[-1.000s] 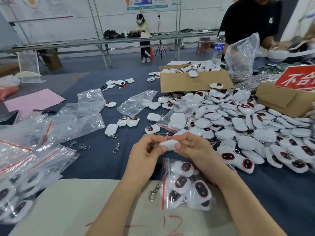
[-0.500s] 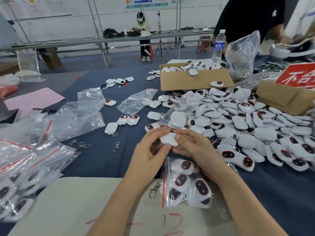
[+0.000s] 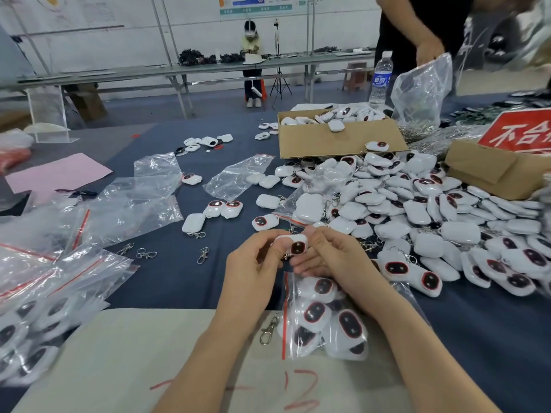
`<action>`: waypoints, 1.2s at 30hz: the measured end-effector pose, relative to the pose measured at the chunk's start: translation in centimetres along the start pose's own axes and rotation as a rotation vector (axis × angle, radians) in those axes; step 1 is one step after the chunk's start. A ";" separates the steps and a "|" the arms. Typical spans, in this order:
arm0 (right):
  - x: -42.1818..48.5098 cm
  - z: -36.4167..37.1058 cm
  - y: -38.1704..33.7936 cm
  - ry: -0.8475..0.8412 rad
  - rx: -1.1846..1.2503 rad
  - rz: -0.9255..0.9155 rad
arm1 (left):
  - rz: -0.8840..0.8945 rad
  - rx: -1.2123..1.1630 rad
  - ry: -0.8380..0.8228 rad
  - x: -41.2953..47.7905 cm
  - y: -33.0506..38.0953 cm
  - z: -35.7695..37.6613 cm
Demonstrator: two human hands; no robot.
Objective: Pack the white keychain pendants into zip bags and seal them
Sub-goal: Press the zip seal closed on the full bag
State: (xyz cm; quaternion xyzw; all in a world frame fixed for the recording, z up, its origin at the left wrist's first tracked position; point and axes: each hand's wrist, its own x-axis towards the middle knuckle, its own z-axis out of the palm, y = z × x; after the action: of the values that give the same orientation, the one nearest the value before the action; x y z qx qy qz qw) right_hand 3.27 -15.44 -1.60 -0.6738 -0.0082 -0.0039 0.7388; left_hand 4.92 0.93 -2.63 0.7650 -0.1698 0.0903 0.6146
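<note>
Left hand (image 3: pixel 253 271), right hand (image 3: pixel 331 259), pendant (image 3: pixel 295 246) between.

White pendants (image 3: pixel 417 222) with red-ringed dark ovals, navy tablecloth (image 3: pixel 179 275)

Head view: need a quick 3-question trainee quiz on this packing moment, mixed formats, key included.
1. Multiple choice: what do the left hand and right hand hold together? A) a pair of scissors B) a white plastic keychain pendant with a dark red-rimmed oval C) a roll of tape
2. True or false: the clear zip bag with a red strip nearest the person already holds several pendants.
3. Fill in: the big loose heap of white pendants lies to the person's ____.
Key: 1 B; 2 true; 3 right.
</note>
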 end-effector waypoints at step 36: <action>-5.5 -3.3 -2.9 -0.109 -0.861 0.214 | -0.141 0.377 0.067 -4.7 -0.2 -3.0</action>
State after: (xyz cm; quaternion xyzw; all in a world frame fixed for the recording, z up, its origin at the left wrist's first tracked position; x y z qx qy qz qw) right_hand -2.26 -19.00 0.85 -0.9162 0.0251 0.1053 0.3858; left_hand 0.80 4.55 -3.76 0.8731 -0.0756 0.1025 0.4706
